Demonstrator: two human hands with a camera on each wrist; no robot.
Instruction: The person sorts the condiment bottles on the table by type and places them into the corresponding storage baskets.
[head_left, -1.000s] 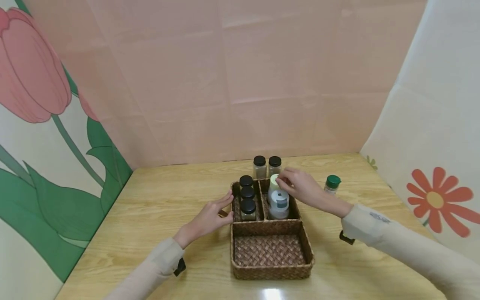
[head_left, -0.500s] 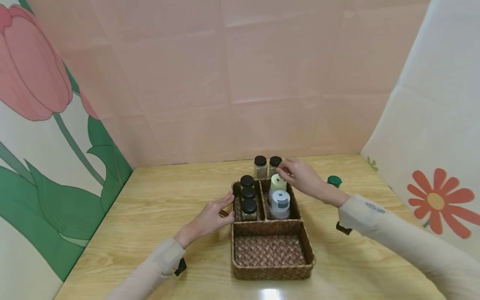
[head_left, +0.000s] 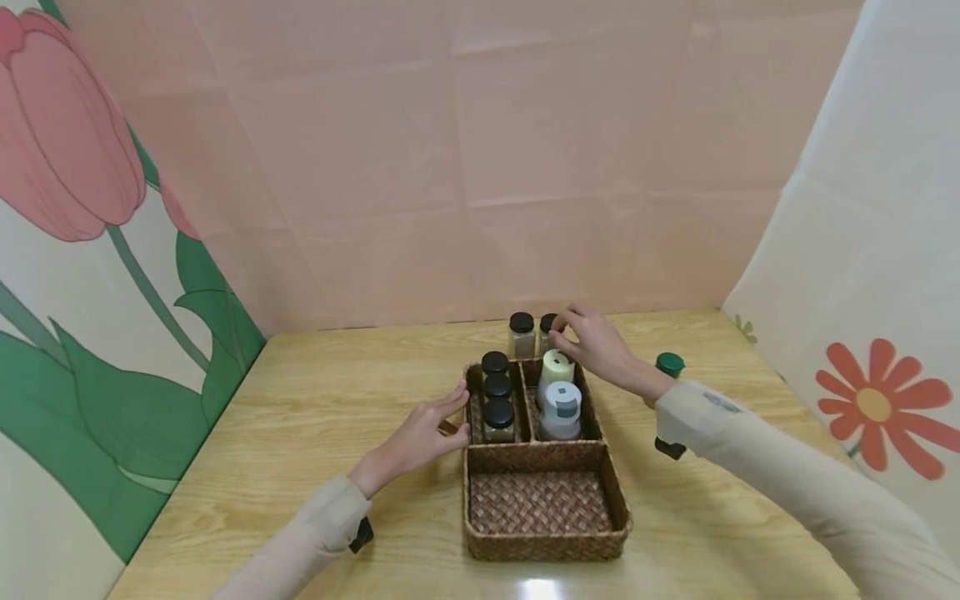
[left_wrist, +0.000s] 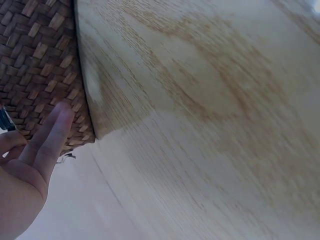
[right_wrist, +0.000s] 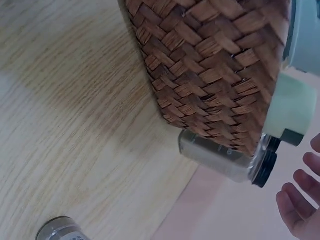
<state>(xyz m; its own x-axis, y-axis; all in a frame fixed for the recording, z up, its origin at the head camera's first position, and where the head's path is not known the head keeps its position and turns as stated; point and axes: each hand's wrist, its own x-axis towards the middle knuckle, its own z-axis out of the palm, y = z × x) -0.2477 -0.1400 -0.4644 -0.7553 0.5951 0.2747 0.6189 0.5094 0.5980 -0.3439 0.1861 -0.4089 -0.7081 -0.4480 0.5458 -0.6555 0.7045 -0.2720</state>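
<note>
A brown woven basket (head_left: 543, 546) with three compartments stands on the table. My left hand (head_left: 412, 433) rests against its left side, straight fingers (left_wrist: 55, 130) touching the weave in the left wrist view. My right hand (head_left: 600, 346) hovers above the back right corner, beside a black-lidded glass jar (head_left: 547, 323) behind the basket. Its fingers (right_wrist: 287, 207) bend loosely and look apart from that jar in the right wrist view. The back right compartment holds a bottle with a pale green lid (head_left: 556, 367) and a white-lidded bottle (head_left: 561, 402).
Three black-lidded jars (head_left: 497, 413) stand in a row in the back left compartment. Another black-lidded jar (head_left: 522, 333) is behind the basket. A green-lidded shaker (head_left: 669, 364) stands to the right, partly hidden by the right forearm. A pink cloth (head_left: 450, 167) hangs behind the table (head_left: 337, 375).
My right hand has let go of the pale-green-lidded bottle, now in the back right compartment, and moved up and back toward the jar behind the basket. The left hand stays put.
</note>
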